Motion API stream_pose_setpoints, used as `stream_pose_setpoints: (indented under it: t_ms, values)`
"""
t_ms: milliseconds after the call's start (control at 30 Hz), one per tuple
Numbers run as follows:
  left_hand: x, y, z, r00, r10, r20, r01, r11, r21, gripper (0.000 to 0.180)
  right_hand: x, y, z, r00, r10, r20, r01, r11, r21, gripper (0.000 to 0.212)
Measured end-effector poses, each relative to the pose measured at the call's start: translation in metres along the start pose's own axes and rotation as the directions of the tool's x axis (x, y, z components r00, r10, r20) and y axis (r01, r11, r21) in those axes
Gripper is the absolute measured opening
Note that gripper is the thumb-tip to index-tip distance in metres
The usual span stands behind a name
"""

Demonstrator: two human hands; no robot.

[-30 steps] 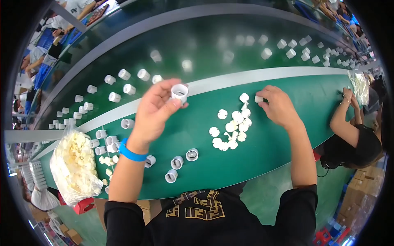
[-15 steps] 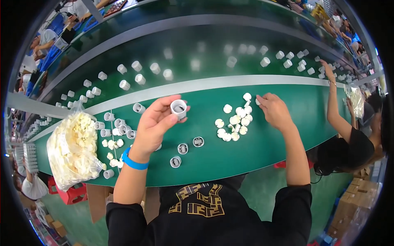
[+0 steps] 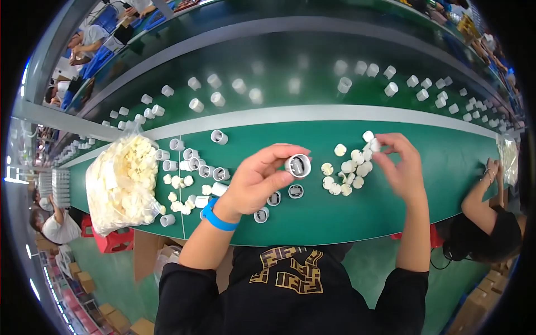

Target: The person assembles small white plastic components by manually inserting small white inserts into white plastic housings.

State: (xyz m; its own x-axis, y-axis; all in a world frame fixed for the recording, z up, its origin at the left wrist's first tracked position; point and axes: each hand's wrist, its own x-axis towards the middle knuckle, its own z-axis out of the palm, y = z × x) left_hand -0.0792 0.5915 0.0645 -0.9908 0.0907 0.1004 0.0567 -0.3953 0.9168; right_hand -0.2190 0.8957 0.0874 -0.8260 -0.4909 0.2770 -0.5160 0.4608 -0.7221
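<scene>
My left hand [image 3: 258, 177] holds a white plastic cup-shaped housing [image 3: 291, 168] between thumb and fingers. Its open end faces up toward me and shows a grey part inside. Thumb and fingertips of my right hand [image 3: 401, 167] pinch a small white cap [image 3: 374, 146] at the far right edge of a loose cluster of round white caps [image 3: 349, 167]. Below my left hand a few similar housings stand on the green table, among them one with its grey insert showing [image 3: 296, 191]. More housings [image 3: 191, 154] and scattered caps [image 3: 177, 182] lie left of my left wrist.
A clear bag full of cream-white caps [image 3: 124, 184] sits at the table's left. Beyond a pale rail [image 3: 312, 113], rows of white housings [image 3: 217, 99] stand on a green belt. To the right, a co-worker's arm [image 3: 479, 187] rests by another clear bag [image 3: 507, 159].
The view has shifted. My left hand has brought the housing rightward, nearer the cap cluster. My right hand stays by the cluster's far edge. The co-worker's arm has come back from the belt.
</scene>
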Motion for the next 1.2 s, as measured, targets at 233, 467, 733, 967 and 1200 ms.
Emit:
stream_pose_setpoints:
  t_ms: [233, 467, 733, 967, 1200]
  values:
    - [-0.017, 0.004, 0.006, 0.99, 0.012, 0.139, -0.01, 1.0, -0.01, 0.043, 0.007, -0.11, 0.045, 0.866, -0.464, 0.186, 0.432, 0.882, 0.189, 0.043]
    - [-0.028, 0.007, 0.006, 0.993, -0.04, 0.112, 0.024, 0.989, 0.143, 0.043, 0.001, -0.122, 0.043, 0.828, -0.475, 0.297, 0.501, 0.865, -0.015, 0.04]
    - [-0.026, 0.009, 0.005, 0.985, -0.109, 0.137, 0.071, 0.964, 0.257, 0.043, -0.014, -0.127, 0.045, 0.88, -0.376, 0.291, 0.412, 0.908, -0.072, 0.038]
    - [-0.021, 0.006, 0.007, 0.976, -0.114, 0.186, 0.067, 0.968, 0.242, 0.042, -0.022, -0.113, 0.052, 0.978, -0.11, 0.174, 0.058, 0.959, 0.279, 0.022]
    - [-0.016, -0.001, 0.008, 0.972, -0.11, 0.207, 0.048, 0.959, 0.281, 0.042, -0.021, -0.105, 0.056, 0.967, 0.03, 0.253, -0.116, 0.937, 0.331, 0.013]
